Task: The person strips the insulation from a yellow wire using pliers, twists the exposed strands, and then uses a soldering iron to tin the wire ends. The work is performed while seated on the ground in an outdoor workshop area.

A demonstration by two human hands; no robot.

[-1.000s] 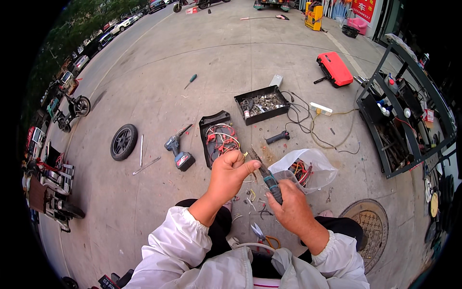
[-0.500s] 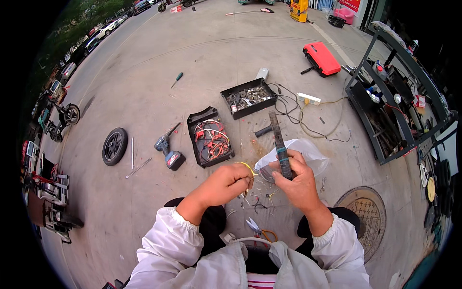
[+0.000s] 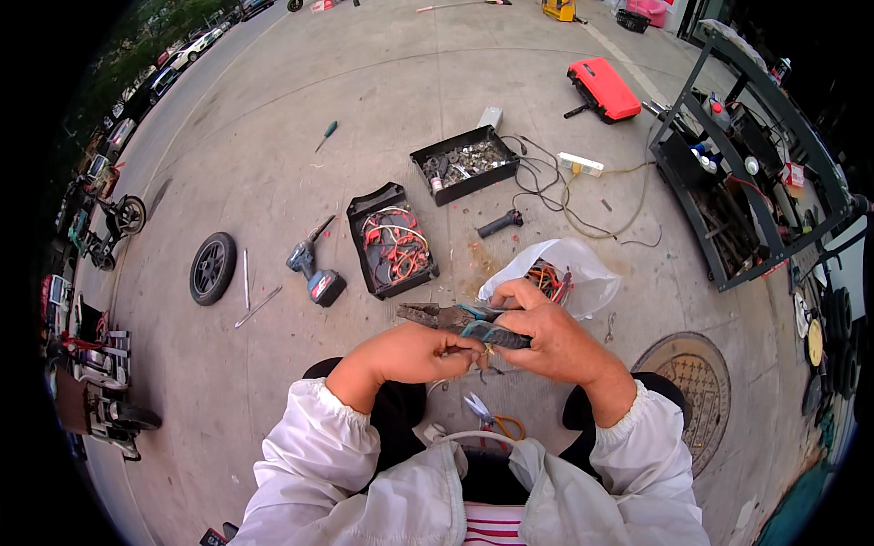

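Observation:
My right hand is wrapped round a pair of worn pliers with dark, teal-banded handles; the rusty jaws point left. Just below the handles, my left hand is closed in a pinch on a thin yellow wire, most of it hidden by the fingers. Beyond my right hand lies a clear plastic bag holding coloured wires. Scissors with orange handles rest on the ground between my knees. A black tray of red and white wires stands beyond my left hand.
Farther off are a second black tray of small metal parts, a flashlight and a power strip with cords. A cordless drill and a small wheel lie left. At right stand a red case and a tool cart.
The pliers have swung from pointing away to pointing left, across the top of my left hand. My hands have come together, and the wires in the bag now show.

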